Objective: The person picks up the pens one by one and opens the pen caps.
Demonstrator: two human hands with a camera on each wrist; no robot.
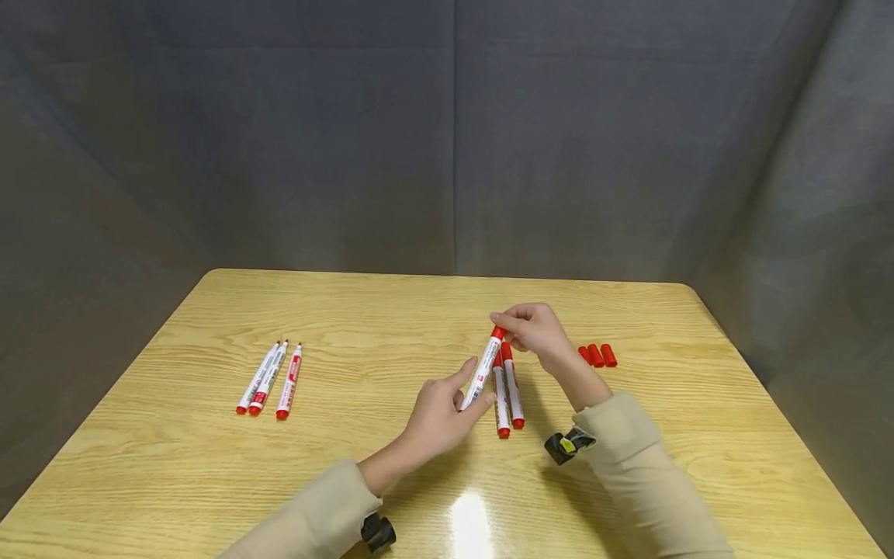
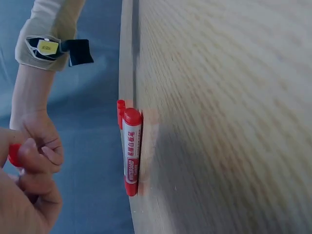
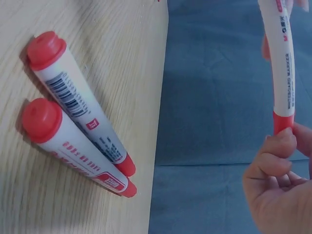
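Note:
Between my two hands, a white whiteboard marker (image 1: 483, 371) with a red cap is held slantwise above the table. My left hand (image 1: 438, 415) grips its lower barrel between thumb and fingers. At the upper end my right hand (image 1: 536, 330) pinches the red cap (image 1: 498, 332); the right wrist view shows these fingers (image 3: 273, 156) on it. Cap and barrel are together. Below and just right of it, two capped markers (image 1: 511, 388) lie side by side on the table. In the left wrist view one marker (image 2: 131, 151) shows, and the held one is mostly hidden by fingers.
At the left of the wooden table (image 1: 377, 310) lie several uncapped markers (image 1: 289, 382), tips pointing away. Several loose red caps (image 1: 595, 355) lie to the right, beside the right forearm. A dark grey curtain (image 1: 335, 155) hangs behind the table.

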